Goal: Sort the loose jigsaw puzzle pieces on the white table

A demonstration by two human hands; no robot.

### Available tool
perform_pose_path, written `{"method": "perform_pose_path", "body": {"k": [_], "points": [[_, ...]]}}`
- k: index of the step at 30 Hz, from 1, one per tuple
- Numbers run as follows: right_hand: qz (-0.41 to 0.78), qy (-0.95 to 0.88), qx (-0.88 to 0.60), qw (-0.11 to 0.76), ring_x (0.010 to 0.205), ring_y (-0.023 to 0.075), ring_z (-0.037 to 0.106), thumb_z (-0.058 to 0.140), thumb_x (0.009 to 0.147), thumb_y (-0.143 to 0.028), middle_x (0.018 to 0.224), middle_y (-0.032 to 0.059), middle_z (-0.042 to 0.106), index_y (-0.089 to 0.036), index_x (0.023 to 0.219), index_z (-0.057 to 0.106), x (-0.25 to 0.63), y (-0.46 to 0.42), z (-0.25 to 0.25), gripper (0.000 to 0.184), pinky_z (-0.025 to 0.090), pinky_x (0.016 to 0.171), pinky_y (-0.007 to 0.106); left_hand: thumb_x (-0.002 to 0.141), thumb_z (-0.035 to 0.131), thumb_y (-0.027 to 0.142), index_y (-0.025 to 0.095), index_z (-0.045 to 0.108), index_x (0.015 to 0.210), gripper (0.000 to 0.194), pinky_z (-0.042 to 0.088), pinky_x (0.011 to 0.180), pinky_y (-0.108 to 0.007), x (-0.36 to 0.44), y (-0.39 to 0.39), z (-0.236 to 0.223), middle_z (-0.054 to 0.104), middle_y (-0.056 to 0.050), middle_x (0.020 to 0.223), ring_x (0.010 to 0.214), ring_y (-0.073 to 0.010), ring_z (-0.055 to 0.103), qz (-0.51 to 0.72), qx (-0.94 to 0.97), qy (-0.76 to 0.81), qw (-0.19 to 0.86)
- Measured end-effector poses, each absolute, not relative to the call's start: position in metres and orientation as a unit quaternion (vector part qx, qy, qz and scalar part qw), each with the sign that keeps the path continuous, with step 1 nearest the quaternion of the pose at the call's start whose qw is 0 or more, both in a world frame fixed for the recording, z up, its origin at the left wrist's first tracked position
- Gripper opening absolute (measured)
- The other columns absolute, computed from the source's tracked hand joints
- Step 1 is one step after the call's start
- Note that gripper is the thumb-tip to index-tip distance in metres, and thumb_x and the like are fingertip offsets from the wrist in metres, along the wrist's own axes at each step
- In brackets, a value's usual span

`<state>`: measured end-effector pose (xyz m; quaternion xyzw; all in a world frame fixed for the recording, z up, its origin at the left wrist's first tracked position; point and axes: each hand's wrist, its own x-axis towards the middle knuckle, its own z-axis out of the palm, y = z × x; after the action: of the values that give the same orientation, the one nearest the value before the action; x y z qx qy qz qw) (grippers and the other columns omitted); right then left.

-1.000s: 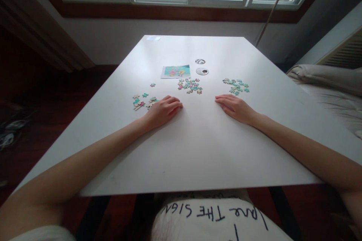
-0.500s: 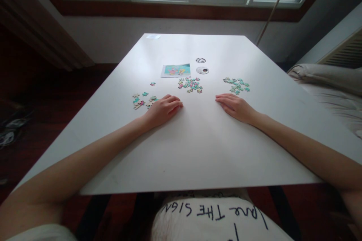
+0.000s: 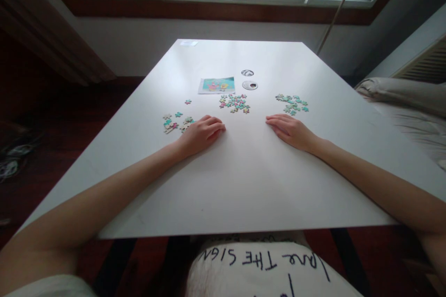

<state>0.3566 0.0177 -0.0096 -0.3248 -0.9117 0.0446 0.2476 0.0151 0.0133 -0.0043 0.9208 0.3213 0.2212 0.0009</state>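
Both hands rest palm down on a white table (image 3: 244, 185). My left hand (image 3: 201, 134) lies flat with fingers stretched out, holding nothing, just right of a small group of jigsaw pieces (image 3: 176, 123). My right hand (image 3: 290, 131) also lies flat and empty, a little below a cluster of teal pieces (image 3: 291, 104). Between the hands and farther back lies a third pile of mixed pink and teal pieces (image 3: 235, 103). A single piece (image 3: 188, 101) lies alone at the left.
A small picture card (image 3: 216, 85) lies beyond the middle pile, with two round tin parts (image 3: 250, 85) beside it. A paper slip (image 3: 188, 43) sits at the far edge. A window runs behind the table; a bed (image 3: 411, 106) stands at the right.
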Motion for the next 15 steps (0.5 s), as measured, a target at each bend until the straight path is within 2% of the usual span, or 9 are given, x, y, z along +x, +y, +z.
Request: {"method": "perform_pose_path", "body": {"k": [15], "points": [[0.048,-0.912,-0.324,0.246,0.116,0.0252,0.055,0.042,0.094,-0.019,0.124,0.0099,0.06,-0.021,0.119,0.056,0.357,0.0179,-0.0097,0.029,0.047,0.101,0.047,0.096,0.039,0.022,0.017,0.064,0.099,0.027,0.05,0.083,-0.03,0.0148,0.014,-0.0037,0.066,-0.008,0.103,0.096,-0.0177,0.058,0.225,0.921,0.318,0.003]]}}
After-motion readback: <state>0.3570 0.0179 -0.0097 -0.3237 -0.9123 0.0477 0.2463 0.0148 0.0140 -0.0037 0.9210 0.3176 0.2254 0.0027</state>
